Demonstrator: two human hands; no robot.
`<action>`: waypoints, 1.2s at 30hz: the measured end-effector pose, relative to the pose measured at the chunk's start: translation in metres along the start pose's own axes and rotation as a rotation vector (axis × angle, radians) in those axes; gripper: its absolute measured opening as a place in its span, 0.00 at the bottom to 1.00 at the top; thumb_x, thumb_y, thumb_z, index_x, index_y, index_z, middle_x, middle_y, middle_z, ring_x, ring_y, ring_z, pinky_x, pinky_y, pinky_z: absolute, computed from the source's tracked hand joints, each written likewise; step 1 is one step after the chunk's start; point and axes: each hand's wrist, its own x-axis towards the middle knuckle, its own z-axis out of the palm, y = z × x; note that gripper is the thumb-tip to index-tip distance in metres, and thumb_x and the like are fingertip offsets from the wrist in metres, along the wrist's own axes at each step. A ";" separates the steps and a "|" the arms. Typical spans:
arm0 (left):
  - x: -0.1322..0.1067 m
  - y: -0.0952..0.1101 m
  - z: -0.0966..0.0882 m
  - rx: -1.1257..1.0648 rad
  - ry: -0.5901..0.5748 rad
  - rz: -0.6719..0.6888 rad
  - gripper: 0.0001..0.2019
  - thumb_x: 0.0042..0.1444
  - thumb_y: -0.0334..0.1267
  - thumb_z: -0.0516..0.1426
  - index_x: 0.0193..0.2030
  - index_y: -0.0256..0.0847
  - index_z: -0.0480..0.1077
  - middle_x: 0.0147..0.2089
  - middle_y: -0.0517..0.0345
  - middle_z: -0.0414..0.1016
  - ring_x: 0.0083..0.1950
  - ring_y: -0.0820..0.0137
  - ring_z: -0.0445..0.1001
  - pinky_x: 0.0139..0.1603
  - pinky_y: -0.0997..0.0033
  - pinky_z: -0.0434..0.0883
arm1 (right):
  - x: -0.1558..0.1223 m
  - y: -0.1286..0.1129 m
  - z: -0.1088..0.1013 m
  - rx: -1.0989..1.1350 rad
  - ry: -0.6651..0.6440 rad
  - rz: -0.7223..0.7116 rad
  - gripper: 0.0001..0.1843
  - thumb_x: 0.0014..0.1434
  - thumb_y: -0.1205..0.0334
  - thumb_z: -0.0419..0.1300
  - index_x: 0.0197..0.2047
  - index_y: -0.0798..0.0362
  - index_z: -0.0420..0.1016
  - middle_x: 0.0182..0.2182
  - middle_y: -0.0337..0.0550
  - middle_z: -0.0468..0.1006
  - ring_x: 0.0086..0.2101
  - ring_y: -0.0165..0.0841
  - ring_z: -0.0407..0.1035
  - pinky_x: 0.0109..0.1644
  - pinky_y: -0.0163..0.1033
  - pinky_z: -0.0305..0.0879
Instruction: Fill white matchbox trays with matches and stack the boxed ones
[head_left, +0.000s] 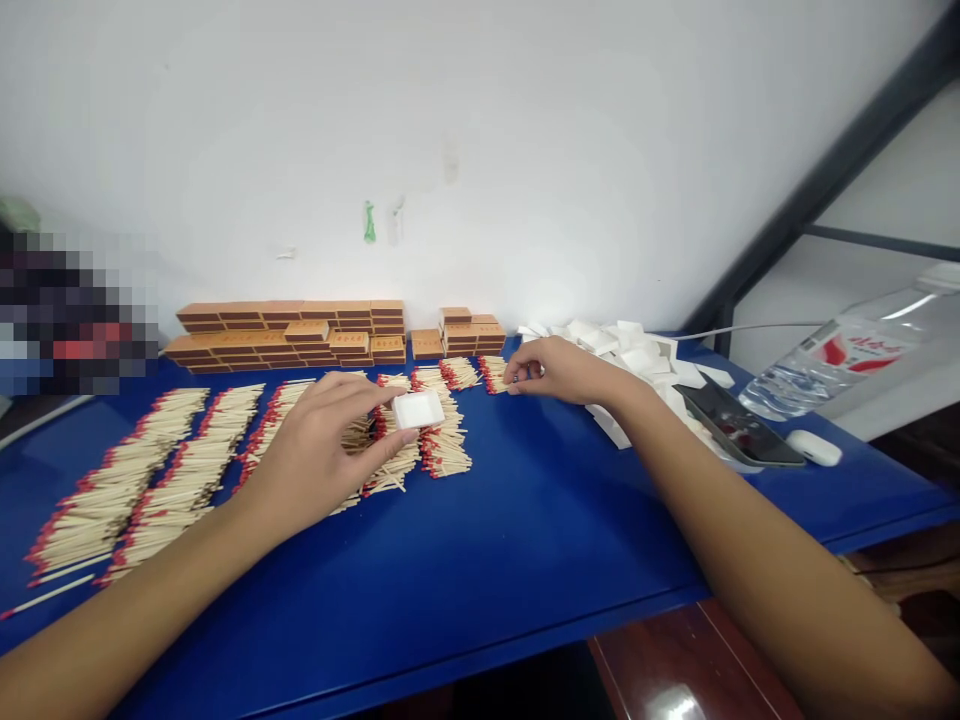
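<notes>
Head view: the left hand (pixel 319 430), a bit left of the middle of the frame, holds a small white tray (pixel 418 409). The thumb is under the near side of it and the fingers are over the far side, so they are only as far apart as the tray is wide. The tray is near the middle of the frame, up above the table, and its inside looks white.

The right hand (pixel 551 368) is just right of the middle, a little higher up. Its fingers are bent and the tips are close together, right by the last little pile of matches (pixel 493 374). I cannot tell if they have hold of a match.

More matches with red tips lie in long rows (pixel 176 490) on the left side of the blue table (pixel 487 590). Behind them, by the white wall (pixel 525 150), is a long stack of orange boxes (pixel 292 340). A smaller stack (pixel 472 335) is near the middle.

Right of the right hand is a messy heap of white pieces (pixel 641 355). A black phone (pixel 739 425) lies just beside it, then a small white case (pixel 814 448). A clear bottle (pixel 847 345) with a red and white label leans at the far right.
</notes>
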 end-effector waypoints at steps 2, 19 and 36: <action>0.000 0.000 0.000 0.005 -0.002 0.008 0.18 0.64 0.46 0.63 0.56 0.40 0.76 0.49 0.50 0.81 0.51 0.59 0.74 0.53 0.57 0.72 | 0.001 0.000 0.004 0.000 -0.007 -0.003 0.07 0.57 0.60 0.64 0.37 0.51 0.82 0.33 0.42 0.81 0.32 0.34 0.72 0.36 0.38 0.63; 0.001 0.002 0.001 0.005 -0.019 -0.010 0.16 0.63 0.48 0.62 0.53 0.42 0.77 0.48 0.51 0.81 0.50 0.59 0.75 0.52 0.56 0.72 | -0.003 -0.016 0.004 0.051 -0.050 0.011 0.06 0.55 0.62 0.62 0.36 0.53 0.78 0.31 0.42 0.81 0.30 0.32 0.72 0.34 0.37 0.64; 0.002 0.003 0.001 -0.006 -0.048 -0.006 0.15 0.63 0.47 0.62 0.53 0.43 0.77 0.46 0.52 0.80 0.48 0.59 0.74 0.51 0.59 0.71 | -0.003 -0.013 0.004 -0.010 -0.101 0.024 0.07 0.56 0.60 0.63 0.37 0.51 0.82 0.28 0.39 0.79 0.27 0.31 0.69 0.31 0.37 0.60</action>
